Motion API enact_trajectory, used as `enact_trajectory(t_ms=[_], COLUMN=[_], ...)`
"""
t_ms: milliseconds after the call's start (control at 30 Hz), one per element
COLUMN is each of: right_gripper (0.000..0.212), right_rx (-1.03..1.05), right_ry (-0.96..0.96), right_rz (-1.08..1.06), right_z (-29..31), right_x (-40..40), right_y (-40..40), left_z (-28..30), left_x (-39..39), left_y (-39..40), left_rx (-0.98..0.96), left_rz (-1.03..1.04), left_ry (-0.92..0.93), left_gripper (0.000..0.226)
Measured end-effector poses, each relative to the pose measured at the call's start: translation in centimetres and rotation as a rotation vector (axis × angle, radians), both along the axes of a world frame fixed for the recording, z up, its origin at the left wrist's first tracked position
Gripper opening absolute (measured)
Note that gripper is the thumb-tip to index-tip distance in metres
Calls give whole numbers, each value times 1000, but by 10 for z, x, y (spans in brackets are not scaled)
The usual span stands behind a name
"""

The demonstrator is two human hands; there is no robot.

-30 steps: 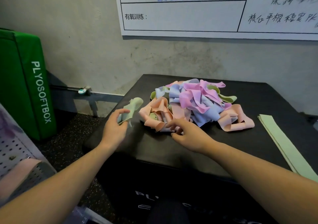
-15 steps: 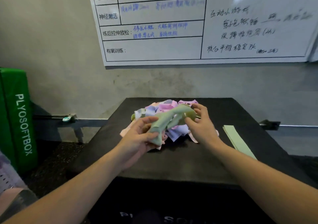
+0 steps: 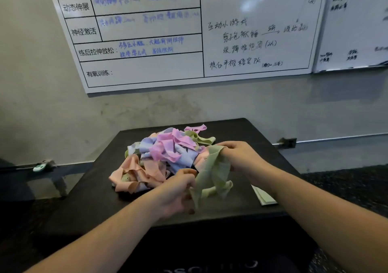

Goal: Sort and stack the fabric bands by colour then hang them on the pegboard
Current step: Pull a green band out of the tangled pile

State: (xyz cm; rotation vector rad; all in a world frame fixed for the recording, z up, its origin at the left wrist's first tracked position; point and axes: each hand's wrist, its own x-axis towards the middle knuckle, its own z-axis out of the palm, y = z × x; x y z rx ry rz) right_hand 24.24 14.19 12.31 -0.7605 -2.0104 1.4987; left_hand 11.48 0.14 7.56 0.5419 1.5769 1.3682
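Observation:
A tangled pile of fabric bands (image 3: 161, 157) in pink, peach, lilac-blue and pale green lies on a black box top (image 3: 100, 195). Both of my hands hold one pale green band (image 3: 212, 172) just in front of the pile. My left hand (image 3: 178, 191) grips its lower end; my right hand (image 3: 241, 157) pinches its upper end, so the band hangs twisted between them. A flat stack of green bands (image 3: 265, 197) lies to the right, mostly hidden under my right forearm.
A whiteboard (image 3: 189, 31) with handwriting hangs on the grey wall behind the box. A rail with a small teal clip (image 3: 38, 167) runs along the wall at the left. Dark speckled floor lies on both sides. No pegboard is in view.
The view has tilted up and right. Both hands carried the green band from over the pile to the right front of it, and it now hangs looser between them.

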Motion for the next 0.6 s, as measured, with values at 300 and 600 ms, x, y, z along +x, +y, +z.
enact_trajectory(t_ms=[300,600], right_gripper=[18,31], right_rx=[186,23], right_ry=[-62,-51], right_rz=[-12,85], right_z=[-1,-8], right_x=[21,49], right_y=[2,14], left_z=[4,3], left_x=[48,52], left_y=[37,41], left_rx=[260,333], left_rz=[5,104], left_ry=[227,291], left_gripper=[52,9])
